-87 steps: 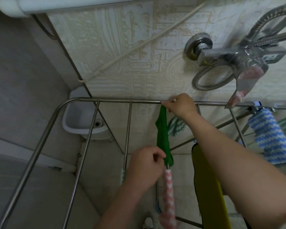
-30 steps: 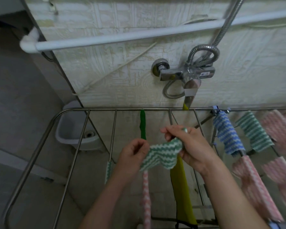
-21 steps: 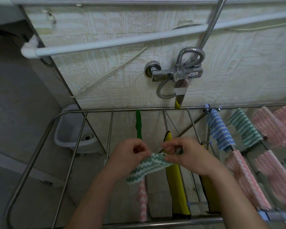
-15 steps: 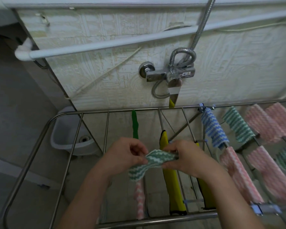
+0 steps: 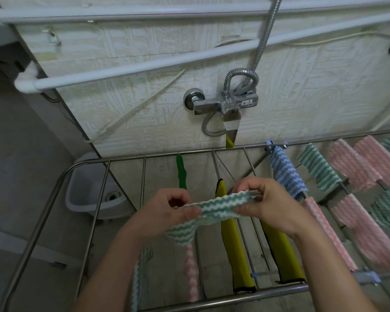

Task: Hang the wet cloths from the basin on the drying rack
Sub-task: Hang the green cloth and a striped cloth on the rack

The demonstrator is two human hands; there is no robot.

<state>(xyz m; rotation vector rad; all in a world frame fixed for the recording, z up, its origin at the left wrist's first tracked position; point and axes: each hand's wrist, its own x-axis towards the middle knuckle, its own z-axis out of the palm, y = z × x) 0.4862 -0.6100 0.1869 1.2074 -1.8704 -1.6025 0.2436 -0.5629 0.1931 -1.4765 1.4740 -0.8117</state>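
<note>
A steel drying rack [image 5: 126,159] spans the frame, hung cloths [image 5: 356,165] crowding its three o'clock side; a grey basin [image 5: 83,194] sits at eight o'clock. At centre, above the rails, a green-striped cloth [image 5: 221,207] stretches between left hand [image 5: 167,212] and right hand [image 5: 270,203], both pinching its edge.
</note>
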